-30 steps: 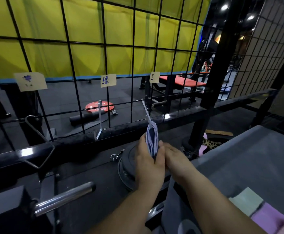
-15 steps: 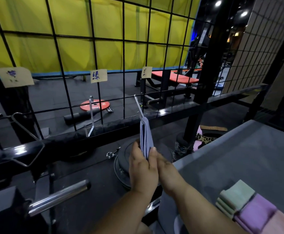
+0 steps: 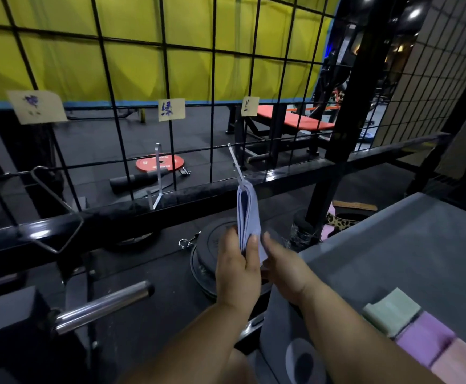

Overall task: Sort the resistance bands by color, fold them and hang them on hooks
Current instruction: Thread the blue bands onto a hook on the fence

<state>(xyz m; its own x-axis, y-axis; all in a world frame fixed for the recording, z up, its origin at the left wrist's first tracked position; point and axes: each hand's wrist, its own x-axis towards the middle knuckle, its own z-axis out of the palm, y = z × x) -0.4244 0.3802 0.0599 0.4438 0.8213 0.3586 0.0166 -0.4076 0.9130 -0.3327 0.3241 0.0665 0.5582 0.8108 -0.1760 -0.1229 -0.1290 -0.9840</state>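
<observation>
1. Band position: folded blue band (image 3: 249, 214) stands upright in front of the wire grid (image 3: 212, 79), above a black weight plate (image 3: 212, 245).
2. Upper fold of the band meets the tip of the right hook (image 3: 236, 164). Whether the hook passes through the fold cannot be told.
3. Left hand (image 3: 238, 273): thumb and fingers pinched together on the lower end of the band.
4. Right hand (image 3: 287, 270): lies against the band's lower right edge, thumb raised beside it. Whether its fingers clamp the band cannot be told.
5. Middle hook (image 3: 158, 176) hangs bare to the left.
6. Paper labels (image 3: 171, 110) are fixed to the grid, one above each hook.
7. Grey table (image 3: 392, 245), at right, carries a green stack (image 3: 392, 310), a purple stack (image 3: 422, 336) and a pink stack (image 3: 458, 361), side by side and touching.
</observation>
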